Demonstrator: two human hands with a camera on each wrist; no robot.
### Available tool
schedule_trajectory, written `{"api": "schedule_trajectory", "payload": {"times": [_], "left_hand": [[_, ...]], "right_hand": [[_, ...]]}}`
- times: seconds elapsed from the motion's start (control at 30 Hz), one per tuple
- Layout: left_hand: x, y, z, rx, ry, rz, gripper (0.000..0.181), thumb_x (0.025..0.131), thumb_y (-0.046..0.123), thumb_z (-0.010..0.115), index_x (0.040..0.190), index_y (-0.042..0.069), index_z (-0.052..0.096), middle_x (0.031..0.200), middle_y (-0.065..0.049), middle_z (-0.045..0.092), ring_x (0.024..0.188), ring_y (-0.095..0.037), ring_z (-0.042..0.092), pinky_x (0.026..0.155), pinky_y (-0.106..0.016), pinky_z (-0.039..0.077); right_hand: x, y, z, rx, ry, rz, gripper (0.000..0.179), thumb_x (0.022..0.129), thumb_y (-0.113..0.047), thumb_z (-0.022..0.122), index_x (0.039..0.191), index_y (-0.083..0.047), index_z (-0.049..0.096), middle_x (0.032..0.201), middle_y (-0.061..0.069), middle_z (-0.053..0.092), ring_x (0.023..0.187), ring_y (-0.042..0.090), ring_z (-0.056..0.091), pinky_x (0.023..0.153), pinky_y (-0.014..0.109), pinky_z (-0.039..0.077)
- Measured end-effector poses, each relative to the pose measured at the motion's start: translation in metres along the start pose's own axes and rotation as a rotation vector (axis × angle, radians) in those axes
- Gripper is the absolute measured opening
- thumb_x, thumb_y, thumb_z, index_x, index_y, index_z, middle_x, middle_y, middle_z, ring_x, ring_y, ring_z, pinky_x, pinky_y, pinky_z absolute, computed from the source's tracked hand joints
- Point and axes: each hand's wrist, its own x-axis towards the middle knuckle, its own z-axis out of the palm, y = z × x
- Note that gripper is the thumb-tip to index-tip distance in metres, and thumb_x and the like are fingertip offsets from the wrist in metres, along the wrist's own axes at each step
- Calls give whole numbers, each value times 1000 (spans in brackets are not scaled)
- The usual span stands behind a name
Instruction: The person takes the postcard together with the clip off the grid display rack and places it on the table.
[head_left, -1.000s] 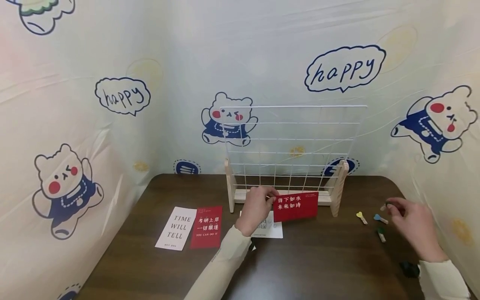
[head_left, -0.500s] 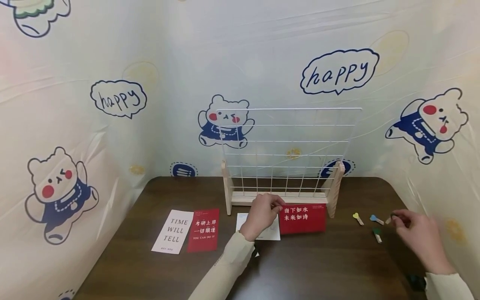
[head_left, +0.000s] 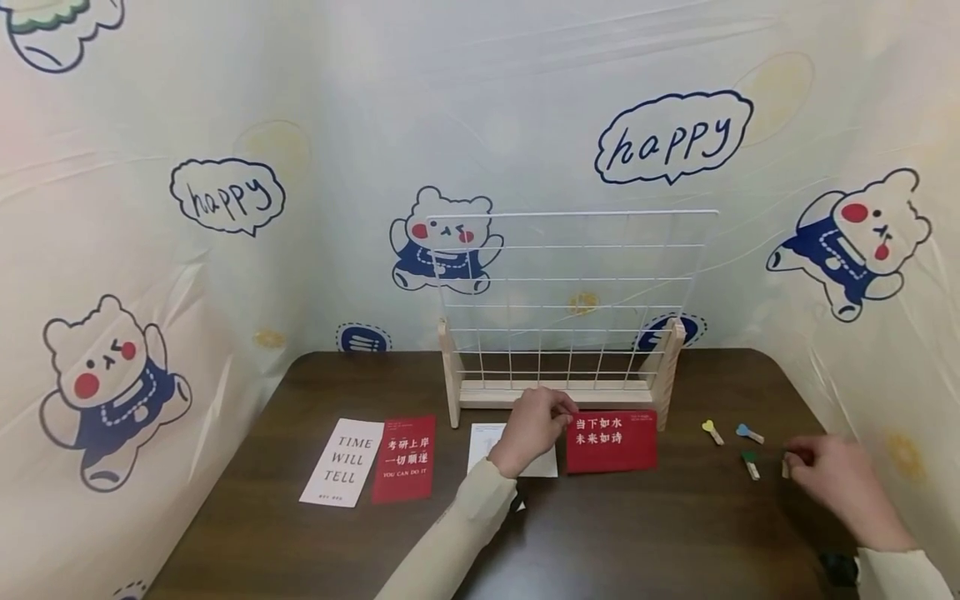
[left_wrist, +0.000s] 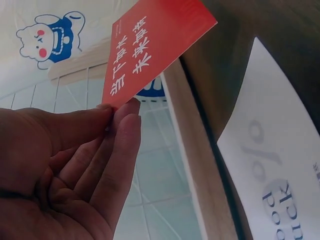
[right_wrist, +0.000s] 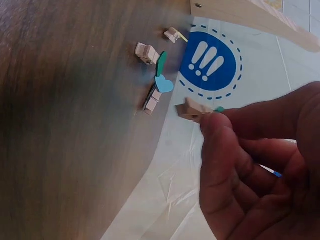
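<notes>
My left hand (head_left: 531, 429) pinches a red card (head_left: 611, 442) with white lettering by its left edge, between thumb and fingertips. In the left wrist view the card (left_wrist: 155, 47) tilts away from the fingers, in front of the wire grid rack. Under the left hand a white card (left_wrist: 280, 165) lies on the table. My right hand (head_left: 840, 479) holds a small wooden clothespin (right_wrist: 194, 111) between thumb and index finger; a bit of green shows at its end. Left of that hand lie a yellow-topped clothespin (head_left: 712, 432), a blue-topped clothespin (head_left: 750, 433) and a green-topped clothespin (head_left: 751, 466).
A white wire grid (head_left: 570, 279) stands in a wooden base (head_left: 668, 383) at the back of the dark table (head_left: 630, 533). To the left lie a white card (head_left: 341, 462) and another red card (head_left: 405, 458). A printed curtain (head_left: 525, 100) surrounds the table.
The red card has come down and a little right, from in front of the rack's base toward the table. My right hand has drawn slightly nearer with its clothespin; the view has shifted slightly.
</notes>
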Motion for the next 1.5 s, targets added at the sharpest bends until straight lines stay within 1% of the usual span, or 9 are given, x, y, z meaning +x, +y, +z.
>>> {"api": "schedule_trajectory", "payload": {"times": [0.17, 0.37, 0.57, 0.8, 0.97, 1.1, 1.27, 1.4, 1.5], "left_hand": [[3, -3, 10, 12, -4, -19, 10, 97, 5, 72, 101, 9, 80, 93, -3, 79, 68, -2, 59, 60, -16, 49], [8, -5, 15, 25, 7, -14, 10, 96, 3, 71, 99, 7, 80, 90, -5, 79, 69, -3, 62, 59, -16, 50], [15, -11, 22, 60, 4, -36, 11, 96, 5, 71, 99, 9, 80, 90, -4, 79, 66, -3, 58, 58, -17, 47], [21, -16, 28, 126, 8, -43, 11, 96, 5, 71, 99, 9, 81, 90, -3, 79, 68, -5, 56, 59, -17, 45], [24, -17, 31, 159, 8, -55, 11, 96, 6, 71, 99, 9, 81, 93, -3, 79, 73, -7, 58, 60, -18, 45], [25, -17, 33, 189, 14, -54, 10, 95, 8, 72, 98, 10, 81, 92, -3, 79, 74, -9, 60, 62, -19, 46], [25, -19, 36, 194, 9, -62, 9, 96, 8, 72, 98, 8, 81, 95, -5, 80, 73, -7, 61, 61, -17, 47], [27, -21, 38, 206, -4, -73, 9, 96, 9, 72, 98, 8, 81, 94, -5, 79, 73, -8, 62, 61, -18, 47], [29, -22, 38, 221, -7, -77, 8, 96, 11, 74, 98, 8, 81, 91, -5, 79, 72, -9, 64, 61, -20, 48]], "right_hand": [[0, 2, 1, -18, -145, 43, 15, 88, -8, 62, 85, -2, 76, 67, 2, 66, 59, 16, 45, 57, 33, 34], [2, 1, 4, -34, -142, 30, 15, 82, -7, 61, 77, -9, 75, 65, 2, 62, 60, 17, 44, 56, 34, 34], [6, 2, 8, -18, -145, 17, 14, 80, -4, 62, 77, -6, 76, 67, 4, 65, 61, 17, 43, 57, 33, 35], [9, 4, 14, -9, -184, 32, 16, 80, -4, 60, 70, -11, 70, 60, -1, 53, 58, 17, 39, 55, 32, 29], [12, 6, 18, 14, -211, 42, 17, 80, -3, 59, 69, -11, 68, 61, -2, 53, 58, 17, 40, 55, 32, 30], [13, 6, 21, 28, -208, 47, 21, 79, -3, 56, 62, -14, 58, 57, -4, 43, 56, 16, 37, 54, 30, 27], [16, 7, 23, 35, -229, 61, 20, 81, -4, 56, 67, -14, 64, 62, -2, 51, 59, 17, 39, 55, 31, 28], [17, 9, 24, 31, -270, 101, 16, 83, -6, 60, 79, -9, 75, 73, 9, 67, 62, 19, 48, 54, 33, 35], [20, 11, 24, 28, -261, 103, 18, 85, -8, 62, 88, -3, 79, 84, 18, 74, 64, 21, 57, 54, 37, 43]]}}
